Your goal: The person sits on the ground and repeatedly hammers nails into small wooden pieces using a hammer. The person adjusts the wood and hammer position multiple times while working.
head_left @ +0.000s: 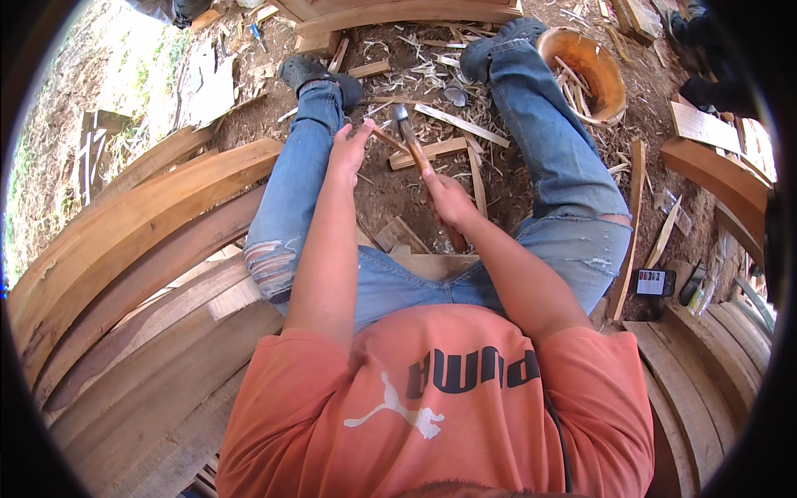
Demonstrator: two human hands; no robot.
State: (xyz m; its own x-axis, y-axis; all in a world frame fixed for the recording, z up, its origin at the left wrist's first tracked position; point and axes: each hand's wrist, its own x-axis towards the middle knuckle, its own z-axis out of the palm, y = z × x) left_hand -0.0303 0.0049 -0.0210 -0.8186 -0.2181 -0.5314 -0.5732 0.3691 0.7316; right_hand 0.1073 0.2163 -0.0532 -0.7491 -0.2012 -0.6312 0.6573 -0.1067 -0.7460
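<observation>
My right hand [449,201] is closed round the wooden handle of a hammer [415,149]. The metal hammer head [400,113] points away from me, between my shins. On the left, my left hand [352,151] is held out beside my left shin, its thumb and a finger spread apart. Close to that fingertip is the near end of a narrow brown wood strip [389,139]; whether they touch I cannot tell. Beyond the hammer's middle a short wood block [428,154] lies on the dirt. A pale thin slat [462,125] lies farther off.
Curved wooden boards [141,216] are stacked at my left, with more boards [697,382] at right. A round container [610,79] holding wood scraps stands by my right foot. A phone [655,282] lies at right. Wooden furniture [407,15] stands ahead; shavings litter the ground.
</observation>
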